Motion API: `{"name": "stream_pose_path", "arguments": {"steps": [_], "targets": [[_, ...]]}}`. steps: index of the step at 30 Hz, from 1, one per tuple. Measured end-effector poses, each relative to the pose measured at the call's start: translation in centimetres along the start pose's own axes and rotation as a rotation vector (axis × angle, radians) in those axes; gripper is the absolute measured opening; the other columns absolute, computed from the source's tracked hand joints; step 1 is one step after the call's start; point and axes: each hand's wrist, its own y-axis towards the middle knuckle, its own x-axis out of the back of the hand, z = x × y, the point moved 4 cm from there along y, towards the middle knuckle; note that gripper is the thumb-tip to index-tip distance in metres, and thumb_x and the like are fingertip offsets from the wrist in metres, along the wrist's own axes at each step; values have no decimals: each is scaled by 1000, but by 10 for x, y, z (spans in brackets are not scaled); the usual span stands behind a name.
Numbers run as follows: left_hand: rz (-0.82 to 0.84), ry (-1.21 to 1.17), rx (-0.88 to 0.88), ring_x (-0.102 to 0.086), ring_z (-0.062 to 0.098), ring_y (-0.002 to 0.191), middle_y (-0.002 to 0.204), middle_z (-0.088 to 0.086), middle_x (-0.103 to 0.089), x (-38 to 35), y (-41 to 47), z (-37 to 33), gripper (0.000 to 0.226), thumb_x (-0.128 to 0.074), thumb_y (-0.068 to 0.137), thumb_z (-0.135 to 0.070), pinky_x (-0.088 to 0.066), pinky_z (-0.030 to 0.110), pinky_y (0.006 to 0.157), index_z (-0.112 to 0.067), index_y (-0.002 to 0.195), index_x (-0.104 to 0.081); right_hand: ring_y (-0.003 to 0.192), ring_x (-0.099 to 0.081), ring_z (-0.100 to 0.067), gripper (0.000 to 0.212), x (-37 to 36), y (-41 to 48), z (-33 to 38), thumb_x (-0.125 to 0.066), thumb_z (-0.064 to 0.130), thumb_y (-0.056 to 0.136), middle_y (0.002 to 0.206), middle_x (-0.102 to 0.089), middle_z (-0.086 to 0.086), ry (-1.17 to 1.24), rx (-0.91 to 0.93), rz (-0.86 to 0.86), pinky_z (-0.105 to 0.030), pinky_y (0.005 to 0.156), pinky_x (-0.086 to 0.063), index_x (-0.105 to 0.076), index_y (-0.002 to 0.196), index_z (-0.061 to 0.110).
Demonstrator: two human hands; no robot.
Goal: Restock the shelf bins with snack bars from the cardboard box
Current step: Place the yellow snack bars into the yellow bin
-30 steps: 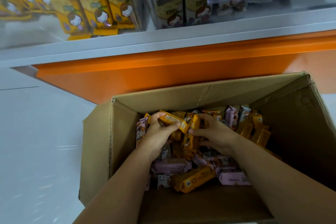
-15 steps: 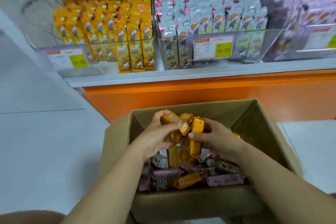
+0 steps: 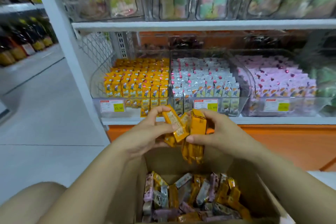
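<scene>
My left hand (image 3: 149, 132) and my right hand (image 3: 216, 131) hold a bunch of yellow snack bars (image 3: 187, 131) together above the open cardboard box (image 3: 260, 192). Loose yellow, pink and silver bars (image 3: 192, 198) lie mixed in the box bottom. Straight ahead on the lower shelf stands a clear bin of yellow bars (image 3: 138, 82), with a bin of silver bars (image 3: 205, 82) to its right and a bin of pink bars (image 3: 276, 80) further right. The held bars hang just in front of the yellow bin's lower right corner.
Price labels (image 3: 111, 106) hang on the bin fronts. An orange base panel (image 3: 291, 143) runs under the white shelf edge (image 3: 272, 120). An upper shelf (image 3: 200, 23) carries clear bins of other snacks. A white upright post (image 3: 63, 42) stands left, with an aisle floor (image 3: 36, 114) beyond.
Both hands have risen out of the box with the yellow bars, up toward the shelf. My view has lifted from the box to the bins.
</scene>
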Motion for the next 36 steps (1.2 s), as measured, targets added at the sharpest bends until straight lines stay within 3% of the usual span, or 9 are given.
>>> {"name": "stream_pose_path", "arguments": {"steps": [5, 9, 12, 16, 21, 26, 29, 33, 36], "targets": [[-81, -48, -142, -66, 16, 73, 81, 2, -69, 28, -3, -41, 44, -60, 87, -8, -58, 33, 69, -33, 119, -44, 103, -53, -8, 35, 3, 30, 44, -80, 25, 71, 105, -57, 4, -268, 194, -167, -30, 88, -49, -56, 95, 34], [-248, -69, -265, -62, 9, 56, 69, -3, -66, 61, 16, -65, 45, -61, 88, -7, -51, 32, 61, -30, 122, -42, 99, -45, -2, 40, -2, 64, 65, -80, 26, 71, 107, -47, 7, -427, 333, -298, -3, 85, -34, -50, 94, 36], [-405, -77, -393, -58, 1, 52, 66, -8, -65, 91, 32, -78, 43, -60, 89, -5, -46, 30, 58, -31, 117, -41, 100, -48, -4, 42, -6, 97, 72, -82, 24, 70, 106, -46, 9, -386, 414, -363, -19, 89, -43, -52, 98, 33], [-548, -21, -465, -65, 15, 81, 100, 6, -68, 133, 51, -79, 48, -67, 84, -11, -47, 33, 67, -45, 109, -44, 100, -47, 2, 42, -15, 144, 72, -83, 20, 69, 109, -48, 7, -367, 436, -436, -16, 88, -42, -57, 101, 27], [-560, 109, -512, -60, -13, 74, 102, -11, -59, 157, 61, -74, 55, -68, 83, -9, -47, 11, 58, -41, 117, -40, 103, -49, -1, 42, -32, 190, 58, -82, 20, 69, 109, -47, 7, -356, 431, -510, -18, 90, -43, -59, 104, 18], [-564, 141, -535, -63, -4, 89, 110, -17, -54, 170, 82, -71, 56, -70, 83, -11, -50, 14, 71, -50, 108, -39, 97, -43, 12, 38, -38, 231, 58, -80, 20, 72, 106, -43, 5, -293, 422, -687, 0, 81, -34, -54, 99, 21], [-561, 124, -530, -64, 5, 95, 111, -11, -57, 172, 92, -68, 56, -70, 83, -12, -52, 22, 78, -50, 109, -39, 87, -42, 6, 39, -39, 256, 52, -78, 18, 75, 110, -41, 3, -372, 335, -652, 1, 80, -31, -52, 104, 23], [-541, 121, -506, -63, 4, 98, 109, -15, -56, 175, 97, -64, 55, -69, 84, -12, -50, 18, 75, -50, 109, -38, 124, -35, -17, 49, -46, 272, 39, -74, 21, 78, 129, -42, 0, -797, 219, -435, -28, 102, -34, -51, 122, 25], [-524, 137, -472, -62, 8, 104, 113, -11, -57, 178, 101, -60, 55, -69, 84, -12, -51, 27, 88, -51, 109, -38, 130, -24, -19, 50, -50, 264, 42, -69, 28, 80, 138, -35, 3, -1081, 231, -312, -31, 107, -29, -47, 125, 32]]}}
